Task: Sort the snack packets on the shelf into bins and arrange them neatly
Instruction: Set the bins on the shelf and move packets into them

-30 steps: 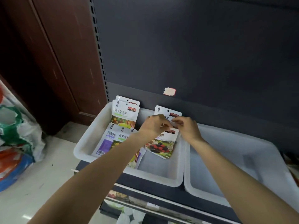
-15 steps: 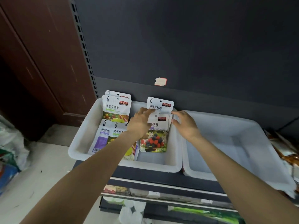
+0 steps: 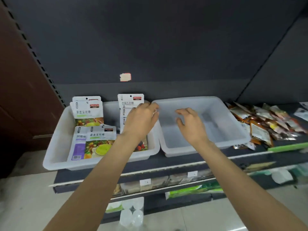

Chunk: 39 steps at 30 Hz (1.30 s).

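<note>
A dark shelf carries two white bins side by side, their rims touching. The left bin holds the sorted snack packets; the right bin holds none that can be seen. A loose pile of unsorted packets lies on the shelf just right of the right bin; its number cannot be counted.

The left bin holds two groups: four yellow-fruit and purple packets in its left half, two leaning on the back wall and two lying in front; and a berry stack in its right half, at least four by the overlapping top edges.

The left hand rests on the berry stack, fingers loosely curled; whether it pinches a packet cannot be told. The right hand hovers over the right bin, fingers spread, holding nothing.

The step in hand appears to be squaring the berry stack; it is best done by aligning top edges flush against the bin's back wall.
</note>
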Tool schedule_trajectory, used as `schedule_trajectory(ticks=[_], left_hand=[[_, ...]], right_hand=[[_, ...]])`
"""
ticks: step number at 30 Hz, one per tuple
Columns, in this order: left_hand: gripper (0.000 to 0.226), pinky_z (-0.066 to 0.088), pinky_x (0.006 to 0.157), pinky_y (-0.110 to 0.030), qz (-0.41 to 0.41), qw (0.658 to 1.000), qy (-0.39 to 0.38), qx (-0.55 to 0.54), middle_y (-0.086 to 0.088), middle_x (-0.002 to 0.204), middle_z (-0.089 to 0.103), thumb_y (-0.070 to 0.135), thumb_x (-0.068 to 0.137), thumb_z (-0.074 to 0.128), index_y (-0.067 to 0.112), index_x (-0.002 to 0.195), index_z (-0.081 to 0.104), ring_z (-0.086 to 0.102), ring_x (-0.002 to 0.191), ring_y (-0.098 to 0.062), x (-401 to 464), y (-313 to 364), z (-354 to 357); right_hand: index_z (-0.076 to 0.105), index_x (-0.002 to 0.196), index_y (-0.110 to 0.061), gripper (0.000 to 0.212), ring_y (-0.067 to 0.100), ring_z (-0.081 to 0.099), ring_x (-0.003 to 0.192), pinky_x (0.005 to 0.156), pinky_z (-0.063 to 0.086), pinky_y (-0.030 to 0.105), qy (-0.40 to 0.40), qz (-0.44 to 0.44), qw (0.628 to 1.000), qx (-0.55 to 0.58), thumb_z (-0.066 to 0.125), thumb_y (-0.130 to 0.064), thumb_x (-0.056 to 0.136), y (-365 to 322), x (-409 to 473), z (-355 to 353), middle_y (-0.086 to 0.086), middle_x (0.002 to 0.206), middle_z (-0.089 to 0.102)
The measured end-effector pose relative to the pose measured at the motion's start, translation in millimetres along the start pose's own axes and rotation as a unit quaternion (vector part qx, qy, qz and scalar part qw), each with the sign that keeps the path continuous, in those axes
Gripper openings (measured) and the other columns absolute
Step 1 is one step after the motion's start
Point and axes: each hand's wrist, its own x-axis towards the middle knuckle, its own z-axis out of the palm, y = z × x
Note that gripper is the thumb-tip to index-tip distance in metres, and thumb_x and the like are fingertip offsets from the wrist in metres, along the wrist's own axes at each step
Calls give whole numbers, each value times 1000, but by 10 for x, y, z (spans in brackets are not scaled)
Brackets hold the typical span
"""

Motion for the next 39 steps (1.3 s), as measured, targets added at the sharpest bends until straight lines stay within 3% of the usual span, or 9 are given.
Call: schedule_trajectory(ticks=[8, 15, 20, 25, 28, 32, 39], left_hand=[[37, 42, 91, -37, 84, 990, -117, -9, -4, 125, 53, 25, 96, 46, 21, 133, 46, 49, 116, -25, 239, 1247, 631], [31, 46, 88, -39, 137, 977, -147, -66, -4, 120, 59, 26, 96, 48, 21, 125, 54, 56, 107, -24, 508, 2885, 1398], [29, 48, 81, -37, 173, 972, -146, -70, -1, 118, 61, 30, 97, 47, 21, 124, 55, 56, 108, -23, 719, 4051, 1913], [27, 48, 80, -37, 198, 965, -146, -89, -4, 116, 62, 29, 97, 46, 20, 120, 57, 57, 105, -25, 877, 5060, 2387], [28, 48, 83, -36, 222, 953, -174, -109, -1, 116, 61, 29, 96, 48, 22, 121, 56, 57, 104, -21, 1055, 5471, 2723], [26, 50, 84, -39, 238, 933, -234, -133, 1, 108, 61, 30, 95, 50, 23, 119, 57, 57, 99, -18, 1405, 5862, 3201], [26, 50, 83, -37, 205, 931, -255, -164, 3, 99, 61, 30, 95, 52, 23, 118, 60, 58, 93, -18, 2261, 6581, 3933]], right_hand=[[56, 128, -18, 37, 25, 47, 119, 93, 40, 40, 24, 118, 987, -110, 43, -35, 97, 1108, -540, -772, 4, 129, 53], [54, 129, -16, 37, 27, 46, 122, 91, 43, 42, 26, 221, 968, -114, 43, -33, 98, 2621, -1062, -1634, 8, 131, 51], [55, 127, -14, 36, 33, 51, 112, 87, 44, 45, 42, 276, 955, -105, 44, -31, 97, 3671, -1365, -2212, 11, 123, 53], [61, 117, -11, 31, 35, 51, 109, 85, 47, 44, 62, 319, 942, -79, 46, -27, 95, 4568, -1569, -2623, 13, 117, 55], [63, 112, -10, 29, 33, 53, 105, 81, 49, 42, 79, 332, 938, -63, 45, -25, 96, 5038, -1640, -2799, 11, 114, 55], [62, 119, -14, 32, 33, 53, 110, 88, 47, 43, 83, 367, 926, -26, 45, -26, 95, 5707, -1569, -2956, 13, 116, 55], [58, 123, -11, 33, 31, 55, 107, 84, 47, 38, 58, 360, 931, -23, 47, -25, 96, 6958, -980, -3219, 14, 119, 58]])
